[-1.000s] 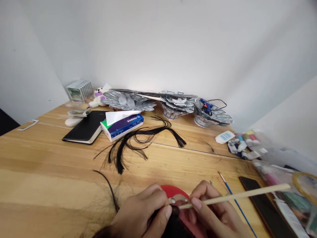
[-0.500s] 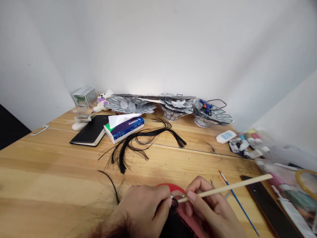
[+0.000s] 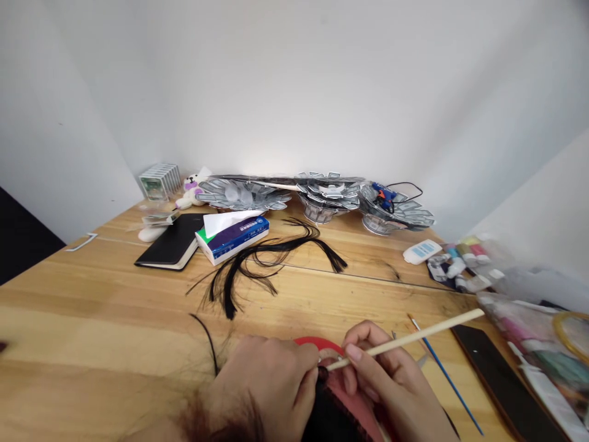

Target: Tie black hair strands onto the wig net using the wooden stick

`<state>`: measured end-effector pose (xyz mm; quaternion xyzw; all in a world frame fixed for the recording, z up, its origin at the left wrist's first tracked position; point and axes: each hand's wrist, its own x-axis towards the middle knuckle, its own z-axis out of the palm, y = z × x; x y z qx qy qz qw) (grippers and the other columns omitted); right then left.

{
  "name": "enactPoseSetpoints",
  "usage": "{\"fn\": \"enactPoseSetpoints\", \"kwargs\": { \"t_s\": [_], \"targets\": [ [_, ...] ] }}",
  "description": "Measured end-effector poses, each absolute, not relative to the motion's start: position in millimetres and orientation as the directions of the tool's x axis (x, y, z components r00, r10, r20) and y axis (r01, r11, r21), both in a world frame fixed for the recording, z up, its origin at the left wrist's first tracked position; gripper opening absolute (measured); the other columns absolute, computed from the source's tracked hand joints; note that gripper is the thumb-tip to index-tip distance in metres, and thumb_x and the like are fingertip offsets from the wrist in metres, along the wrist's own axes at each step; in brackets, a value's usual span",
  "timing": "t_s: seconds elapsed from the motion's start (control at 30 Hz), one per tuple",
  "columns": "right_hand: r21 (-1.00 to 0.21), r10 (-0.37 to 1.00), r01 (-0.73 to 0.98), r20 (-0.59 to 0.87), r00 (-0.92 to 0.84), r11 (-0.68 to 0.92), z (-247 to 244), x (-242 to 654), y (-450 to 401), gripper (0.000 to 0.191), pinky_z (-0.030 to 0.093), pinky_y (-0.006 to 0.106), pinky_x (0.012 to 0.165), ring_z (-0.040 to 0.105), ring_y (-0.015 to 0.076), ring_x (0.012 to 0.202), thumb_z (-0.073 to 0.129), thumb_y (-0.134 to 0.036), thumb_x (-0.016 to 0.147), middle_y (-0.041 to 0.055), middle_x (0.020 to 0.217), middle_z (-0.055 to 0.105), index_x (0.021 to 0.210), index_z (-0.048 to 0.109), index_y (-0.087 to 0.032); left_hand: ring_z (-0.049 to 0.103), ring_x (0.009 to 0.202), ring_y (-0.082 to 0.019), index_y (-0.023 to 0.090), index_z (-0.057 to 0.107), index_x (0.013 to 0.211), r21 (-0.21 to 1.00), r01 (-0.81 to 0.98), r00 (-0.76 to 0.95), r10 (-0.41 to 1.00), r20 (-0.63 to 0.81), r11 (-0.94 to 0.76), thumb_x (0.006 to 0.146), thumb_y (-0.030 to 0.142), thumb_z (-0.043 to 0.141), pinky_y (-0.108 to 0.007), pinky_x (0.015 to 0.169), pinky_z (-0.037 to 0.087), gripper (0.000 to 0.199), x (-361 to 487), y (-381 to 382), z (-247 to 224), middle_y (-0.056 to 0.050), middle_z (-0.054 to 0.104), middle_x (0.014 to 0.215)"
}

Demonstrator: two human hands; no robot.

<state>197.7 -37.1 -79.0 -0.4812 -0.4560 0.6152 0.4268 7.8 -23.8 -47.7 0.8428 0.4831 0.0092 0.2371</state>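
My right hand (image 3: 386, 374) pinches a pale wooden stick (image 3: 427, 333) whose lower tip touches a small dark spot on a pink and red piece (image 3: 340, 380) at the bottom centre. Black hair-like material (image 3: 329, 417) hangs over that piece. Against its left side, my left hand (image 3: 271, 380) has its fingers pressed together near the stick's tip; what they grip is too small to make out. Blurred dark strands cross in front of the left wrist.
Black hair strands (image 3: 243, 264) lie mid-table beside a tissue box (image 3: 234, 238) and a black notebook (image 3: 170, 242). Grey paper models (image 3: 326, 199) line the wall. On the right are a blue brush (image 3: 446, 374), a dark board (image 3: 501, 380) and plastic bags (image 3: 529, 331).
The upper end of the stick has swung left and slightly up, with its tip still at the dark spot. Both hands remain close to the pink piece.
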Motion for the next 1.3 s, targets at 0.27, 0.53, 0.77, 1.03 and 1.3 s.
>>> {"fn": "enactPoseSetpoints", "kwargs": {
  "t_s": [0.27,0.53,0.77,1.03,1.3],
  "targets": [
    [-0.962,0.955,-0.099,-0.232,-0.186,-0.253,-75.0,197.1,-36.6,0.035,0.026,0.021,0.047,0.033,0.0069,0.047,0.073,-0.052,0.086,-0.0072,0.056,0.057,0.077,0.06,-0.02,0.073,0.073,-0.027,0.026,0.072,0.09,0.366,0.827,0.525,0.82,-0.228,-0.427,0.093,0.028,0.04,-0.032,0.055,0.03,0.032,9.7,-18.7,-44.8,-0.003,0.077,0.082],
    [-0.971,0.962,-0.079,-0.211,-0.176,-0.228,-75.9,198.7,-38.8,0.033,0.023,0.022,0.047,0.03,0.0076,0.047,0.069,-0.049,0.09,-0.0066,0.055,0.056,0.08,0.059,-0.02,0.073,0.069,-0.031,0.022,0.073,0.089,0.319,0.82,0.545,0.819,-0.179,-0.476,0.092,0.02,0.04,-0.032,0.054,0.035,0.034,12.7,-20.2,-38.4,-0.008,0.077,0.078],
    [-0.974,0.965,-0.073,-0.2,-0.167,-0.215,-73.2,195.9,-35.9,0.035,0.022,0.022,0.047,0.031,0.0076,0.048,0.07,-0.052,0.088,-0.0066,0.055,0.058,0.081,0.059,-0.019,0.073,0.068,-0.029,0.022,0.071,0.086,0.292,0.816,0.558,0.811,-0.174,-0.499,0.093,0.018,0.041,-0.031,0.053,0.031,0.031,9.4,-26.1,-31.4,-0.007,0.077,0.078],
    [-0.971,0.962,-0.068,-0.217,-0.168,-0.231,-71.6,196.3,-37.3,0.038,0.023,0.022,0.048,0.033,0.0074,0.048,0.071,-0.054,0.086,-0.0067,0.056,0.057,0.08,0.059,-0.019,0.069,0.062,-0.019,0.023,0.065,0.083,0.405,0.775,0.575,0.807,-0.133,-0.485,0.096,0.02,0.043,-0.027,0.054,0.036,0.025,3.0,-31.1,-37.1,0.0,0.076,0.08],
    [-0.97,0.962,-0.055,-0.227,-0.151,-0.237,-74.6,197.6,-38.8,0.035,0.02,0.022,0.044,0.029,0.0067,0.046,0.07,-0.052,0.088,-0.0073,0.057,0.056,0.08,0.059,-0.02,0.062,0.054,-0.015,0.021,0.06,0.079,0.267,0.644,0.735,0.677,0.043,-0.716,0.083,0.009,0.054,-0.026,0.046,0.037,0.014,-12.1,-32.7,-57.3,-0.001,0.07,0.081]
  ]
}}
